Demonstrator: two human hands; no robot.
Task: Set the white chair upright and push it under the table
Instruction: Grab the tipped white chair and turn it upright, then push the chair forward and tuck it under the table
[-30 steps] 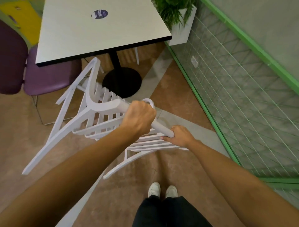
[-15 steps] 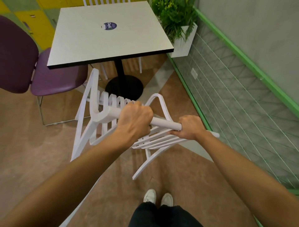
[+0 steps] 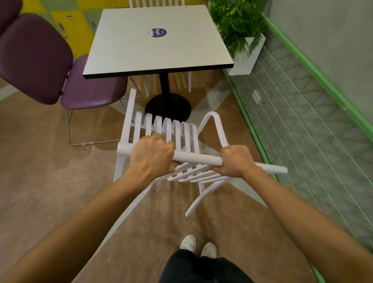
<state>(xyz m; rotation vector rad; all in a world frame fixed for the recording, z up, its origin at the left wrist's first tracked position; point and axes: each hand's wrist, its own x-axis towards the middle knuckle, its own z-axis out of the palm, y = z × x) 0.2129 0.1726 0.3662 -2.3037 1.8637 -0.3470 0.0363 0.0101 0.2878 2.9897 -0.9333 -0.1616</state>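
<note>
A person stands on a brown floor before a square table (image 3: 141, 48) with a pale top, a round dark sticker (image 3: 157, 32) near its middle and a black pedestal base (image 3: 168, 108). Between the person's white shoes (image 3: 197, 245) and that base is the white chair (image 3: 177, 131) — a slatted chair seen from above, its top rail running left to right across the view and its seat slats reaching away toward the table.

The left hand (image 3: 151, 156) is closed in a full fist around the rail near its left end; the right hand (image 3: 235, 160) is wrapped around the same rail farther right, with the rail's free end jutting past it toward the wall. A curved white armrest (image 3: 216, 129) arches up on the chair's right side, and one rear leg angles down toward the shoes; whether every leg touches the floor cannot be told.

A purple padded chair (image 3: 50, 66) sits at the table's left side, its seat partly under the tabletop's corner. To the right, a green-framed wire mesh panel (image 3: 302, 131) lines the wall, and a leafy plant in a white planter (image 3: 247, 58) stands just beyond the table's right edge. Another white chair's back (image 3: 155, 2) shows at the far side.
</note>
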